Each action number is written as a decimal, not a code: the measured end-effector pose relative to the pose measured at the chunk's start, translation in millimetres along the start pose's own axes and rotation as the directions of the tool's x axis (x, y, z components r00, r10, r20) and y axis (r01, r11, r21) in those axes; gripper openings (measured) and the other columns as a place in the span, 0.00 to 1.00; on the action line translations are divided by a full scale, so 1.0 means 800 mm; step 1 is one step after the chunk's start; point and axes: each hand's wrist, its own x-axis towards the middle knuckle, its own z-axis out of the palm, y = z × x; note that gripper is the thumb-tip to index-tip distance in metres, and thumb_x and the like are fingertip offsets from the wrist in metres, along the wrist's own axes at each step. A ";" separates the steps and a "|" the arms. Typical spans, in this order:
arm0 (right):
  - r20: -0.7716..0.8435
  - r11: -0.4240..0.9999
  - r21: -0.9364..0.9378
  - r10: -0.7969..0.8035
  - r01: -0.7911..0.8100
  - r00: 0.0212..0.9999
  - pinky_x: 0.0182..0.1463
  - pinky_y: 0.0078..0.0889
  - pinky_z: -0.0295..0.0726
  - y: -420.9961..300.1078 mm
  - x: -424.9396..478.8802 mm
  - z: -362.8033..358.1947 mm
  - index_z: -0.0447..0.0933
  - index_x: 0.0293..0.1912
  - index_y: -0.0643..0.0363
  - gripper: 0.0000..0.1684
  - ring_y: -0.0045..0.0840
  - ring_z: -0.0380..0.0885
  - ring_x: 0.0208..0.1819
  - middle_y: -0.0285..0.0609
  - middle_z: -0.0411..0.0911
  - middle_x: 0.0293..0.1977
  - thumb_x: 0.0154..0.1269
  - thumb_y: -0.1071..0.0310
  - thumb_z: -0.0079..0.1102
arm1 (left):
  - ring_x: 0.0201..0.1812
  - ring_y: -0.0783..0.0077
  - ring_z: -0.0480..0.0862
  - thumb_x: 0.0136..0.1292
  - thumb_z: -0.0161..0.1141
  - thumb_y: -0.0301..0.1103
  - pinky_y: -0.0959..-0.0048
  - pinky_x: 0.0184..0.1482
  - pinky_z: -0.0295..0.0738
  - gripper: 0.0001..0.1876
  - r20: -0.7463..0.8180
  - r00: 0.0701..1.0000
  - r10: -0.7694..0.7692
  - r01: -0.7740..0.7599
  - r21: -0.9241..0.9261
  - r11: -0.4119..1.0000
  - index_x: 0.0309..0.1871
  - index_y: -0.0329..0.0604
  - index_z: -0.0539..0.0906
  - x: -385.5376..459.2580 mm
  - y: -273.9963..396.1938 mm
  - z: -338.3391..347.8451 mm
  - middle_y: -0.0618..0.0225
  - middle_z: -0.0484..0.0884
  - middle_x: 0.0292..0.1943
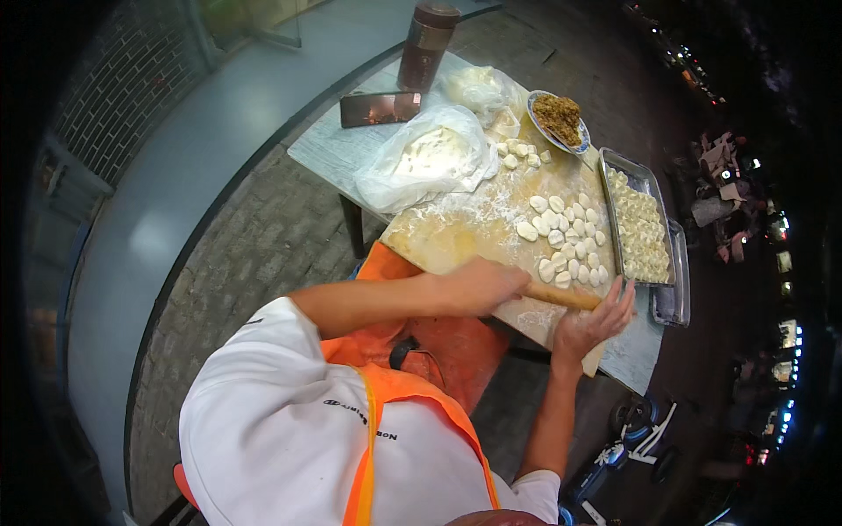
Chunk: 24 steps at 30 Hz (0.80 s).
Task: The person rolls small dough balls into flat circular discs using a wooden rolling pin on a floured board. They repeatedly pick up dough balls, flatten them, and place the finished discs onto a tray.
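Observation:
A wooden rolling pin lies slantwise over the near edge of a floured wooden board. My left hand, slightly blurred, is closed round its left end. At its other end my right hand has the pin against the palm, fingers stretched out. Many small flattened dough pieces lie just beyond the pin. Farther back are uncut-looking dough lumps and a large dough mass in a plastic bag. A metal tray at the right holds rows of filled dumplings. Whether dough lies under the pin is hidden.
A patterned dish of minced filling stands at the board's far corner. Behind the dough are another plastic bag, a phone and a dark flask. A second metal tray sits partly beneath the first. A small wheeled vehicle stands below right.

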 end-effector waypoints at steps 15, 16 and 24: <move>0.664 0.972 0.091 0.102 -0.216 0.740 0.85 0.55 0.53 -0.036 0.107 0.347 0.65 0.80 0.65 0.42 0.64 0.56 0.81 0.74 0.57 0.80 0.82 0.44 0.48 | 0.39 0.36 0.87 0.74 0.65 0.38 0.43 0.39 0.80 0.15 -0.605 0.745 -0.281 0.190 -0.212 0.959 0.57 0.42 0.77 -0.040 -0.080 -0.025 0.48 0.86 0.42; 0.679 0.950 0.063 0.185 -0.307 0.710 0.85 0.56 0.53 -0.045 0.112 0.358 0.64 0.81 0.63 0.43 0.65 0.56 0.81 0.74 0.56 0.80 0.82 0.41 0.46 | 0.39 0.38 0.88 0.73 0.66 0.37 0.45 0.38 0.81 0.16 -0.631 0.730 -0.263 0.174 -0.201 0.964 0.58 0.42 0.78 -0.042 -0.079 -0.023 0.49 0.86 0.42; 0.716 0.932 0.061 0.209 -0.357 0.666 0.80 0.58 0.59 -0.104 0.158 0.374 0.72 0.78 0.53 0.47 0.57 0.62 0.75 0.58 0.63 0.74 0.71 0.34 0.63 | 0.36 0.41 0.88 0.74 0.65 0.38 0.47 0.34 0.82 0.15 -0.659 0.713 -0.241 0.169 -0.172 0.970 0.55 0.41 0.76 -0.042 -0.087 -0.019 0.52 0.86 0.42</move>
